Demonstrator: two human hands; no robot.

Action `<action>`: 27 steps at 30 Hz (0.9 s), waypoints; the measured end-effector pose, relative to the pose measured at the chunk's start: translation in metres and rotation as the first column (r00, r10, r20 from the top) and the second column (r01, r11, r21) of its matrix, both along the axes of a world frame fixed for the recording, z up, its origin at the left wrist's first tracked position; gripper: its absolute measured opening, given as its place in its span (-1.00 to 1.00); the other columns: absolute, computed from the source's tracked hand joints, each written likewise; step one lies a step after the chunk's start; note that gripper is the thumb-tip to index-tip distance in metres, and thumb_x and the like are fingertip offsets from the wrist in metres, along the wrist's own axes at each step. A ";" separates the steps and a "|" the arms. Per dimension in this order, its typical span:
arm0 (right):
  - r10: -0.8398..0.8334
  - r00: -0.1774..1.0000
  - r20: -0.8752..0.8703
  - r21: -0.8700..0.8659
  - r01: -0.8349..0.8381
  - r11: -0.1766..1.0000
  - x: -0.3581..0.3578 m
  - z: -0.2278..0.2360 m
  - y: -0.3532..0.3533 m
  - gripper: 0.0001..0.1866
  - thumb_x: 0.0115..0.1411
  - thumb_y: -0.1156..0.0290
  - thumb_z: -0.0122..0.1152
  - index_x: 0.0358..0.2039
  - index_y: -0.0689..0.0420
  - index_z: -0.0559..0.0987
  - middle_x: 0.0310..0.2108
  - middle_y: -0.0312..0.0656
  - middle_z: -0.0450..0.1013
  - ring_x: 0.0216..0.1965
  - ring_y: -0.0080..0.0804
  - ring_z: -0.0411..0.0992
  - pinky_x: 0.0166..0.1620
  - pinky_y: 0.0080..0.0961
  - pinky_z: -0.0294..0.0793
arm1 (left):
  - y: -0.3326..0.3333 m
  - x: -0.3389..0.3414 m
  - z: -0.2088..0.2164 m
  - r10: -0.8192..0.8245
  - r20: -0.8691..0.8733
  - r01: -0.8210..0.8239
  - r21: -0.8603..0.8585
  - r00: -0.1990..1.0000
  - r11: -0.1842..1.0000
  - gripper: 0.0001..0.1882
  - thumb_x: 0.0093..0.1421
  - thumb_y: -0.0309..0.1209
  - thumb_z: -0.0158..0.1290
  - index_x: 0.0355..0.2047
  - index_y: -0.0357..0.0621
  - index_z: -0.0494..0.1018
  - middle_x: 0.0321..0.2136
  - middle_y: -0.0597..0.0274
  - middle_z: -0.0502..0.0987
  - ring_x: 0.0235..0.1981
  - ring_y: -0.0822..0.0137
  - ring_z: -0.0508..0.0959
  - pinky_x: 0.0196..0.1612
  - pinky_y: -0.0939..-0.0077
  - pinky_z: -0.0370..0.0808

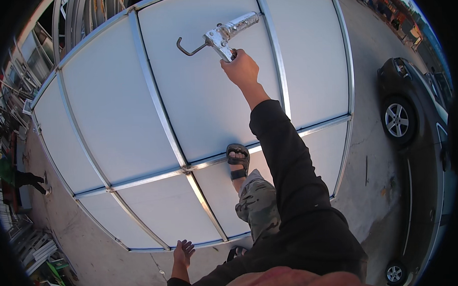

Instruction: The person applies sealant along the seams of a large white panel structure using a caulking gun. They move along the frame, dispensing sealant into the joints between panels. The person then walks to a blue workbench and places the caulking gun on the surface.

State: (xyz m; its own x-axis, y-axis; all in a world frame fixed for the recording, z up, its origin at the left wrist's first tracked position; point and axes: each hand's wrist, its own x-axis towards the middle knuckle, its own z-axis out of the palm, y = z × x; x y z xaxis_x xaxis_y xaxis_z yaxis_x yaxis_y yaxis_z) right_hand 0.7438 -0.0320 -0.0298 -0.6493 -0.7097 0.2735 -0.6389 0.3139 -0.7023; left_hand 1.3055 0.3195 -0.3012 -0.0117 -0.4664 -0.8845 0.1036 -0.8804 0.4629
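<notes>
My right hand [243, 69], arm stretched forward in a dark sleeve, grips the handle of a worn silver caulking gun [219, 37]. Its bent rod hooks out to the left, and its barrel end reaches a metal bar of the frame on the right. Beneath it lies a big panel frame [148, 80] of silvery bars with white sheets [207, 93] between them. My left hand [183, 253] hangs near the frame's close edge, fingers apart and holding nothing. One sandalled foot [238, 160] of mine rests on the frame by a cross bar.
A dark car [416, 151] stands along the right side on concrete ground [367, 188]. Metal profiles [78, 22] are stacked at the far left, with more scrap lengths [43, 253] at the lower left. Another person [26, 178] is at the left edge.
</notes>
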 end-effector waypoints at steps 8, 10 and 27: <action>0.037 0.990 -0.138 0.015 -0.036 0.999 -0.022 -0.030 0.030 -0.51 0.00 0.15 0.34 -0.10 0.16 0.57 -0.32 -0.13 0.60 -0.30 -0.18 0.58 -0.21 -0.33 0.53 | -0.003 -0.002 0.005 -0.015 0.014 0.015 0.013 1.000 1.000 -0.29 0.44 0.05 -0.41 0.32 -0.34 0.06 0.23 -0.15 0.28 0.21 -0.07 0.34 0.20 0.04 0.32; 0.045 0.988 -0.149 0.001 -0.046 0.999 -0.024 -0.037 0.037 -0.55 0.01 0.19 0.31 -0.12 0.15 0.58 -0.32 -0.12 0.60 -0.29 -0.16 0.58 -0.20 -0.32 0.54 | -0.004 -0.002 0.007 -0.017 0.018 0.017 0.013 1.000 1.000 -0.29 0.44 0.05 -0.40 0.32 -0.34 0.06 0.23 -0.15 0.28 0.21 -0.07 0.34 0.20 0.04 0.32; 0.116 0.886 -0.449 0.045 -0.107 0.993 -0.063 -0.063 0.056 -0.62 -0.14 0.36 0.35 -0.27 0.21 0.53 -0.32 -0.07 0.52 -0.23 -0.07 0.48 -0.09 -0.22 0.42 | 0.000 0.007 0.004 -0.007 0.033 0.006 0.034 0.999 0.999 -0.30 0.44 0.04 -0.39 0.30 -0.35 0.10 0.19 -0.13 0.33 0.17 -0.06 0.38 0.17 0.05 0.36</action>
